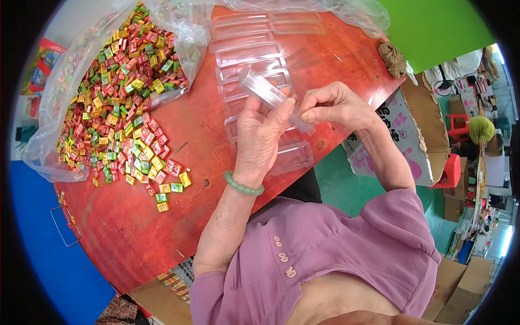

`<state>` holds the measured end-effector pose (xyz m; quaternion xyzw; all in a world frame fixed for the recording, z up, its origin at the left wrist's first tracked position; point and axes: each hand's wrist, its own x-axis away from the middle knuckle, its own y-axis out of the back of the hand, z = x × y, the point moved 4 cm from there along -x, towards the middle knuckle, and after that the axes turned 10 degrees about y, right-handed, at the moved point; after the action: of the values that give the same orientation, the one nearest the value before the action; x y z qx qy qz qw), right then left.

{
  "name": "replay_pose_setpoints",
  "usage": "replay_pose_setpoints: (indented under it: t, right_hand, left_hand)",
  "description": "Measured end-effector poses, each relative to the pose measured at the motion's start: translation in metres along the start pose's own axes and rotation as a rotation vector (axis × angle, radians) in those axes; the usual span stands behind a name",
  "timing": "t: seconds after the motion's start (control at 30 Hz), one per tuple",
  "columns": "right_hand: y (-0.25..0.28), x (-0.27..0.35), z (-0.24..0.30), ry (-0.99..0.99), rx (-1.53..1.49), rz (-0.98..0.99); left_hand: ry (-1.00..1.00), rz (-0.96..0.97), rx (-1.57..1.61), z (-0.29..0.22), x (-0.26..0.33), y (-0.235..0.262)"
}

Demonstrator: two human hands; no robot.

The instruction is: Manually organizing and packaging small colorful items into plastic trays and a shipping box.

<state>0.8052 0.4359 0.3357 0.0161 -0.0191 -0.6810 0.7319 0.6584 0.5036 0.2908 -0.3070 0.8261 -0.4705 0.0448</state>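
Note:
Above the red table (216,168), my left hand (257,132) is closed around a narrow clear plastic tray (259,86), which is tilted; whether it is one tray or several nested ones I cannot tell. My right hand (344,105) pinches at the tray's right end, thumb against forefinger. More clear trays (292,157) lie in a row beneath and beyond my hands. To the left spreads a large heap of small wrapped blocks (119,103) in red, yellow and green, partly inside a clear plastic bag (189,46).
A crumpled brown cloth (392,58) rests at the table's far right edge. Beyond that edge stands an open cardboard box (425,124). Red stools (451,170) and another person (481,130) are farther right. A wire handle (64,227) sticks out at the left edge.

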Motion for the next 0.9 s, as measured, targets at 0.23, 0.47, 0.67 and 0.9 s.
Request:
replay_pose_setpoints:
  t: [0.23,0.47,0.67,0.9]
  right_hand:
    - [-0.021,0.007,0.017,0.059,0.527,-0.044]
    - [-0.030,0.004,0.016,0.323,0.914,-0.036]
    - [0.040,-0.009,0.009,0.202,0.701,-0.338]
    - [0.113,-0.029,-0.027,0.329,1.858,-0.262]
  left_hand:
    - [-0.030,-0.046,-0.046,0.003,0.001,0.003]
    - [-0.184,-0.076,-0.306,-0.001,0.001,-0.002]
    - [-0.061,-0.110,-0.099,-0.002,-0.001,0.010]
    - [0.007,-0.079,-0.056,-0.003,0.000,0.004]
